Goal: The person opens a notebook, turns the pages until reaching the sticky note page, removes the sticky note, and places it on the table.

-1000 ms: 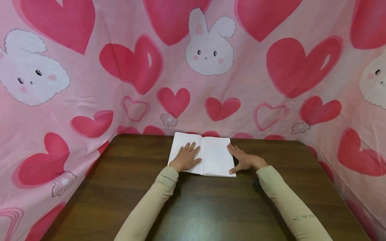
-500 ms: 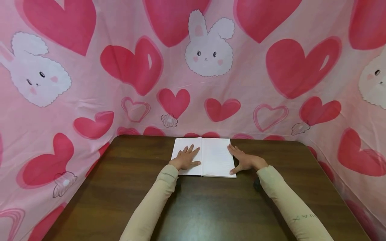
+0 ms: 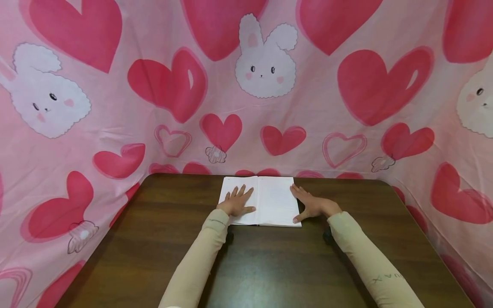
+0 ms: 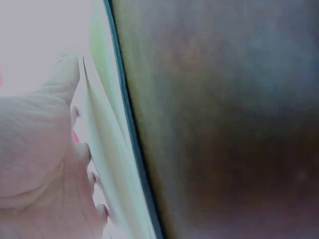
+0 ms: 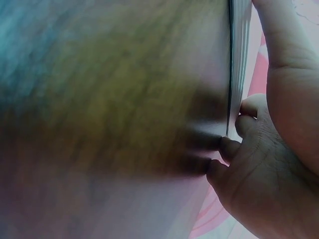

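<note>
An open notebook (image 3: 276, 201) with white, faintly lined pages lies at the table's far side in the head view. My left hand (image 3: 238, 202) rests with spread fingers on the left page, thumb pointing toward the middle fold. In the left wrist view the palm (image 4: 35, 154) is over the pages, beside the notebook's thin dark cover edge (image 4: 130, 114). My right hand (image 3: 313, 204) touches the right edge, fingers at the upper part and thumb on the lower corner. The right wrist view has its fingertips (image 5: 219, 168) down by the table, close against the page stack (image 5: 240, 55).
The dark brown wooden table (image 3: 265, 265) has rounded far corners. A pink cloth (image 3: 173, 25) with hearts and rabbits hangs behind it and along both sides. The notebook lies near the table's back edge.
The notebook's left side, raised and slanted one second ago, now lies flatter and level with the right side. My left hand has lowered slightly with it. The right hand stays in place.
</note>
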A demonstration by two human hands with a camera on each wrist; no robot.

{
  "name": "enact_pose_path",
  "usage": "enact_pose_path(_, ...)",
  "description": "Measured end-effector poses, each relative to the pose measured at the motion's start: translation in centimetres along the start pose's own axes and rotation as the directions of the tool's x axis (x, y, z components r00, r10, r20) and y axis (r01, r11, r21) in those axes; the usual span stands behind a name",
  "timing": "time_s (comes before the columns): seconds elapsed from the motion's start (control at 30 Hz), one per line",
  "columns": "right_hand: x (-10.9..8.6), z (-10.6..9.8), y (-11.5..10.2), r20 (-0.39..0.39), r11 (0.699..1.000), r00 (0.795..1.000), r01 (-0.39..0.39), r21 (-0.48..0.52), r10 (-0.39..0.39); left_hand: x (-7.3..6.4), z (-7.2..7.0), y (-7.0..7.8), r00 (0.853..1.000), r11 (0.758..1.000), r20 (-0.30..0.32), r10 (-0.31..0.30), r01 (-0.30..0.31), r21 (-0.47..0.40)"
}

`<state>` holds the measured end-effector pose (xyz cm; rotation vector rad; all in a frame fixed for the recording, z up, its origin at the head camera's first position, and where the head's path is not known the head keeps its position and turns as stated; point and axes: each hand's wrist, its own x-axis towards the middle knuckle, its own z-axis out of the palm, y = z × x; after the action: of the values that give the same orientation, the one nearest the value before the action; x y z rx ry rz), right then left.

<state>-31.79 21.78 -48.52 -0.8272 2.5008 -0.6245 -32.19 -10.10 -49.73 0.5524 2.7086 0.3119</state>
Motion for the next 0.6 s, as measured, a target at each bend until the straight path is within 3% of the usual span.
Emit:
enact_pose_path(0.17,0.0,0.1,0.1,-0.005,1.000,1.000,-0.003,0.000,0.003,-0.6,-0.2,0.5,1.000,1.000,-0.029,0.001,-0.002,-0.021)
enact_pose_path(0.33,-0.1,0.1,-0.1,-0.002,1.000,1.000,0.000,0.003,0.000,-1.1,-0.5,1.0,0.999,1.000,-0.038,-0.011,0.011,0.011)
enact_pose_path(0.43,-0.1,0.1,-0.2,-0.004,1.000,1.000,0.008,0.003,-0.008,-1.2,-0.6,1.2,0.995,1.000,-0.096,0.007,-0.006,0.015)
enact_pose_path(0.53,-0.1,0.0,-0.2,0.001,1.000,1.000,0.006,-0.007,-0.006,-1.4,-0.7,1.7,0.981,0.997,-0.181,0.070,-0.073,-0.009)
enact_pose_path(0.6,-0.1,-0.1,-0.3,-0.001,1.000,1.000,0.005,-0.005,-0.005,-1.6,-0.7,2.1,0.961,0.988,-0.237,0.143,-0.151,-0.018)
